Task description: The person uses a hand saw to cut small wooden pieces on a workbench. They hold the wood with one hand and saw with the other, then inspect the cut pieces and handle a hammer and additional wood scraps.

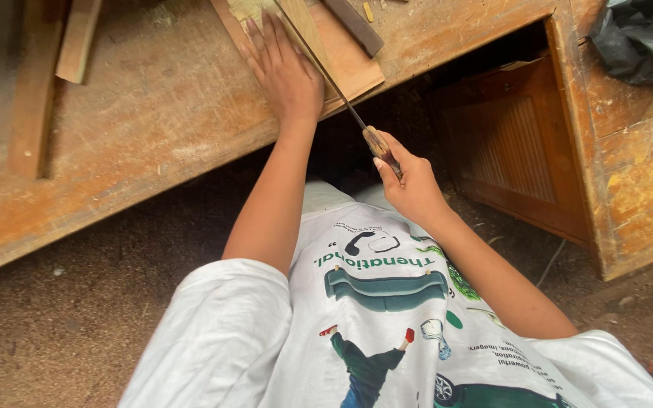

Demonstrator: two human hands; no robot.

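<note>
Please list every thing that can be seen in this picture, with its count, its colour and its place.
workbench: one, worn orange-brown wood, across the top and left.
flat board: one, light brown, on the workbench edge, under the left hand.
saw: one, thin dark blade with brown wooden handle, slanting across the flat board.
wood strips: two or so, pale brown, on the workbench at upper left.
dark strip: one, dark brown, on the workbench at the top.
ribbed panel: one, brown, under the workbench at right.
plastic bag: one, black, top right corner.
ground: brown, dusty, below.
left hand: flat on the flat board.
right hand: gripping the saw handle.
</note>
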